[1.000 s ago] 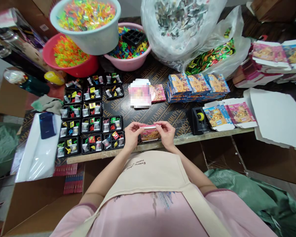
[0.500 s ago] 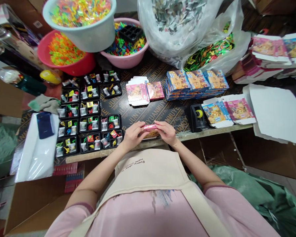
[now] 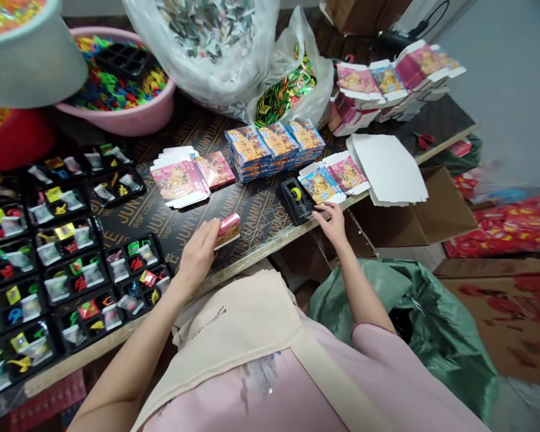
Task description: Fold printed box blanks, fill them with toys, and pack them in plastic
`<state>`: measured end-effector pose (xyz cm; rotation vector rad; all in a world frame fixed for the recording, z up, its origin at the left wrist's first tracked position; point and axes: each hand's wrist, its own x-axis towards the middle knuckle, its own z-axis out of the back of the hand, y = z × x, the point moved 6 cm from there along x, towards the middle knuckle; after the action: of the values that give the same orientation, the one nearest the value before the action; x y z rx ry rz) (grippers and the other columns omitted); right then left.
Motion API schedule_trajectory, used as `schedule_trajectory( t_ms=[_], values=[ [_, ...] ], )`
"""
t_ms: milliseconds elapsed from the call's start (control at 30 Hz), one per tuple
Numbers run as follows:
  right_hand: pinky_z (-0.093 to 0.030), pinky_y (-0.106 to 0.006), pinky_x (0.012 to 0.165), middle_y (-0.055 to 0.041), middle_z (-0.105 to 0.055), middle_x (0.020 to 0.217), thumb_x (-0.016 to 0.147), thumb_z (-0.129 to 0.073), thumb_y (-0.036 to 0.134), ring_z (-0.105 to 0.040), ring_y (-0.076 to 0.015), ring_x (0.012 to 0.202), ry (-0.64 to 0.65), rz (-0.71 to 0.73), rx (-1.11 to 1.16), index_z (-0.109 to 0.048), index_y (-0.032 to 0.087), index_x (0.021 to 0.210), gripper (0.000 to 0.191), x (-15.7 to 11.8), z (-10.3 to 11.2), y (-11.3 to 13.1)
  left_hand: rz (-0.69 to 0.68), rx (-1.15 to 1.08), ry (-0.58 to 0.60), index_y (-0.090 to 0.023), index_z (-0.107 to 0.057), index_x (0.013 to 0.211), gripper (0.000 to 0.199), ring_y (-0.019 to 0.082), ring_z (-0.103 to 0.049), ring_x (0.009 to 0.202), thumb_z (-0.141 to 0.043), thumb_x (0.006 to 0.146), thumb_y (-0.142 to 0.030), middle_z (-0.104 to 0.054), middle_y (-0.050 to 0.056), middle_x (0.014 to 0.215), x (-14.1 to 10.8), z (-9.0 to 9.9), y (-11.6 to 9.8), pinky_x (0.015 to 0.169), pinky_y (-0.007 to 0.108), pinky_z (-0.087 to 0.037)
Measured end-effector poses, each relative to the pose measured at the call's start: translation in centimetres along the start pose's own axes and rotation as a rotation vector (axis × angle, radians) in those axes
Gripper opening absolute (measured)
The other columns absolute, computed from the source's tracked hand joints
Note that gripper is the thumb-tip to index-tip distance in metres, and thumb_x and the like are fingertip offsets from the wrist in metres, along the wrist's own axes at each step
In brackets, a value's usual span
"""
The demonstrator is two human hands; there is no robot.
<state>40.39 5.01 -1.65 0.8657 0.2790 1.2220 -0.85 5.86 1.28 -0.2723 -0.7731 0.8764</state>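
My left hand [image 3: 200, 252] is closed around a small pink printed box [image 3: 228, 230], which stands on edge near the table's front. Its fingers cover the left end of the box. Over at the table edge, my right hand [image 3: 332, 223] has its fingers partly spread, with no object visible in them. Its fingertips are beside the front of a black tape dispenser [image 3: 292, 203] holding a yellow-green roll. They also lie close to the lower edge of a flat blue printed carton [image 3: 320, 183]; whether they touch it I cannot tell.
Black trays [image 3: 74, 279] of small toys cover the left. Behind are a pink carton [image 3: 180, 180], stacked blue boxes [image 3: 252, 153], a pink basin [image 3: 130, 120] and a plastic bag [image 3: 234, 90]. White sheets [image 3: 387, 171] overhang the edge; a green sack [image 3: 432, 336] stands below.
The view has swung to the right. My right hand has let go of the pink box and moved right to the tape dispenser. The left hand still has the box.
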Motion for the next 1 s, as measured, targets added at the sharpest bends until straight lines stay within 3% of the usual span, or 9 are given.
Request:
schedule_trajectory(
  t_ms=[133,233,367,467,533,667,800,933,1000],
  values=[
    [-0.04,-0.051,0.107,-0.0102,-0.062,0.112,0.077,-0.074,0.041,-0.056,-0.0298,0.117,0.17,0.038,0.026,-0.078,0.023,0.084,0.02,0.8,-1.9,0.0,-0.037,0.109,0.075,-0.017,-0.04,0.152,0.056,0.025,-0.045,0.143,-0.026,0.098,-0.01,-0.058,0.015,0.144,-0.5,-1.7,0.2,0.121,0.052,-0.036],
    [-0.041,-0.05,0.106,-0.0085,-0.064,0.108,0.074,-0.076,0.038,-0.058,-0.0288,0.113,0.218,0.043,0.089,-0.076,0.023,0.073,0.014,1.3,-2.5,0.6,-0.069,0.157,0.071,-0.018,-0.039,0.152,0.058,0.024,-0.047,0.142,-0.025,0.097,-0.008,-0.059,0.015,0.142,-0.8,-2.0,0.1,0.12,0.052,-0.037],
    [-0.042,-0.048,0.103,-0.0078,-0.066,0.107,0.073,-0.074,0.036,-0.059,-0.0273,0.11,0.082,0.015,0.178,-0.073,0.022,0.067,0.015,0.8,-1.9,1.4,-0.093,0.181,-0.005,-0.02,-0.048,0.147,0.057,0.025,-0.052,0.136,-0.028,0.095,-0.005,-0.062,0.015,0.137,-0.5,-1.7,-0.7,0.114,0.051,-0.042],
    [-0.046,-0.044,0.096,-0.0083,-0.067,0.105,0.073,-0.071,0.036,-0.061,-0.0263,0.106,-0.055,-0.117,0.284,-0.069,0.02,0.066,0.018,-0.7,-1.4,0.9,0.005,0.195,-0.072,-0.023,-0.063,0.13,0.045,0.026,-0.059,0.12,-0.038,0.094,-0.011,-0.066,0.015,0.126,0.0,-1.1,-0.6,0.101,0.047,-0.05],
    [-0.047,-0.042,0.092,-0.0085,-0.068,0.101,0.072,-0.07,0.038,-0.062,-0.0258,0.102,-0.078,-0.214,0.333,-0.067,0.019,0.063,0.021,-2.0,-1.7,0.1,0.084,0.186,-0.116,-0.024,-0.069,0.118,0.037,0.024,-0.062,0.102,-0.042,0.094,-0.015,-0.068,0.012,0.11,0.2,-0.7,-0.4,0.089,0.042,-0.052],
    [-0.047,-0.041,0.086,-0.0088,-0.068,0.094,0.068,-0.072,0.044,-0.063,-0.0256,0.097,-0.07,-0.322,0.34,-0.066,0.019,0.062,0.027,-3.7,-2.7,-1.6,0.157,0.104,-0.161,-0.021,-0.068,0.115,0.027,0.019,-0.059,0.082,-0.048,0.096,-0.023,-0.065,0.008,0.091,0.6,-0.2,-0.5,0.077,0.034,-0.05],
    [-0.048,-0.039,0.079,-0.0076,-0.068,0.085,0.063,-0.073,0.05,-0.062,-0.0228,0.084,-0.205,-0.284,0.354,-0.063,0.019,0.06,0.033,-4.4,-2.7,-2.0,0.131,0.06,-0.211,-0.018,-0.063,0.115,0.023,0.018,-0.062,0.082,-0.055,0.096,-0.026,-0.068,0.008,0.091,0.6,0.1,-0.8,0.078,0.032,-0.051],
    [-0.045,-0.031,0.063,-0.0005,-0.06,0.067,0.068,-0.069,0.054,-0.051,-0.0143,0.061,-0.411,-0.339,0.434,-0.063,0.019,0.068,0.036,-5.5,-2.6,0.5,0.04,0.074,-0.189,-0.021,-0.067,0.101,0.016,0.017,-0.064,0.084,-0.051,0.097,-0.022,-0.07,0.008,0.093,0.4,-0.2,-1.1,0.077,0.032,-0.051],
    [-0.042,-0.028,0.059,0.0002,-0.06,0.067,0.071,-0.07,0.052,-0.048,-0.0124,0.058,-0.339,-0.343,0.506,-0.068,0.018,0.077,0.034,-5.9,-3.8,3.7,-0.017,0.077,-0.203,-0.022,-0.067,0.098,0.017,0.017,-0.064,0.084,-0.051,0.097,-0.019,-0.071,0.007,0.093,0.3,-0.2,-1.4,0.076,0.032,-0.052]
  ],
)
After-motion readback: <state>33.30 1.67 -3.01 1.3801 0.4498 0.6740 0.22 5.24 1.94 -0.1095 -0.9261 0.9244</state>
